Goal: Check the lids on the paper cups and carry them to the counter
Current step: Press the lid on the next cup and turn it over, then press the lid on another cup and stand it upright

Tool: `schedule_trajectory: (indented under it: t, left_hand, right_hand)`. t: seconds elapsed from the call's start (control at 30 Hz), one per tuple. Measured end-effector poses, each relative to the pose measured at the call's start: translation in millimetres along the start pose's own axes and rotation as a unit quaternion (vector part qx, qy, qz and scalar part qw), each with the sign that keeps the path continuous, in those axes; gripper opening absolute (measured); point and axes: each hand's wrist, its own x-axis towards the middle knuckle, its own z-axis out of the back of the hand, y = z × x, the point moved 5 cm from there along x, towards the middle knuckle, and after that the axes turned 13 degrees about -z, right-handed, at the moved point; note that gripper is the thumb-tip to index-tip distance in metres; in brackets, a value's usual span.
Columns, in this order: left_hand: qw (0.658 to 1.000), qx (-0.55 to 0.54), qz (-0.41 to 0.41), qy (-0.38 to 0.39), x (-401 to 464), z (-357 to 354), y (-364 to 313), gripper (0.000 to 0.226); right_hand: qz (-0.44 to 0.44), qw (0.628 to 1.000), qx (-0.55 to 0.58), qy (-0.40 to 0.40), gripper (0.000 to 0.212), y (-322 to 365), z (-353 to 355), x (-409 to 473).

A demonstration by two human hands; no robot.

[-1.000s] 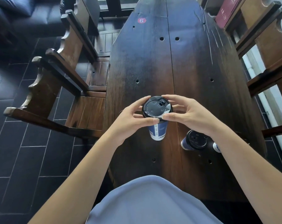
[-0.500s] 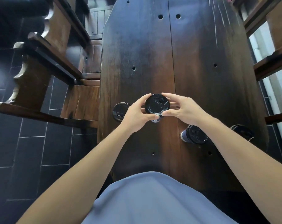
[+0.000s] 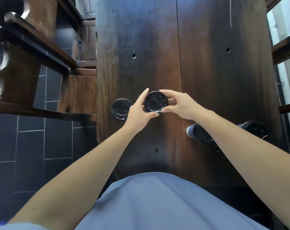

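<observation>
A: What does the left of the table show?
B: A chair, then a lidded cup near the table's edge.
A: And the middle?
B: The left hand and right hand pinch the black lid of one cup from both sides.
A: Further right?
B: Two more lidded cups, one under the right forearm, another at the far edge

- Centre cup: black lid on, seen from straight above, body hidden beneath it; gripped at the lid rim from both sides.
- Left cup: black lid on, upright near the table's left edge.
- Right cup: blue-and-white wall, black lid on.
- Far-right cup: black lid on, near the right edge.
</observation>
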Motion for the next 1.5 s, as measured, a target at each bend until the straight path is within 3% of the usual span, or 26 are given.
schedule_trajectory:
  t: [0.57,0.83,0.93,1.03,1.13,1.3,1.5]
  left_hand:
    - [1.0,0.006,-0.003,-0.006,-10,-10,14,0.087]
    - [0.997,0.071,0.021,0.035,-4,-8,7,0.093]
    - [0.992,0.112,0.028,0.058,-5,-6,-5,0.107]
    - [0.978,0.192,0.032,0.078,-16,-4,-26,0.116]
    - [0.964,0.257,-0.038,0.057,-41,-1,-58,0.103]
    - [0.968,0.176,-0.174,0.045,-89,-7,-97,0.067]
    - [0.97,0.129,-0.173,0.116,-118,-41,-83,0.051]
  right_hand:
    - [-0.018,1.0,-0.009,0.005,0.076,-18,-17,0]
    - [-0.028,1.0,0.003,-0.007,0.076,-19,-21,0]
    - [-0.051,0.999,0.0,-0.011,0.082,-15,-17,-11]
    - [-0.053,0.994,0.026,-0.094,0.076,-14,-6,-36]
    - [-0.053,0.98,0.059,-0.182,0.066,-18,4,-77]
    - [-0.088,0.948,0.021,-0.306,0.045,-40,-3,-149]
    - [-0.146,0.928,-0.01,-0.344,0.046,-77,-18,-197]
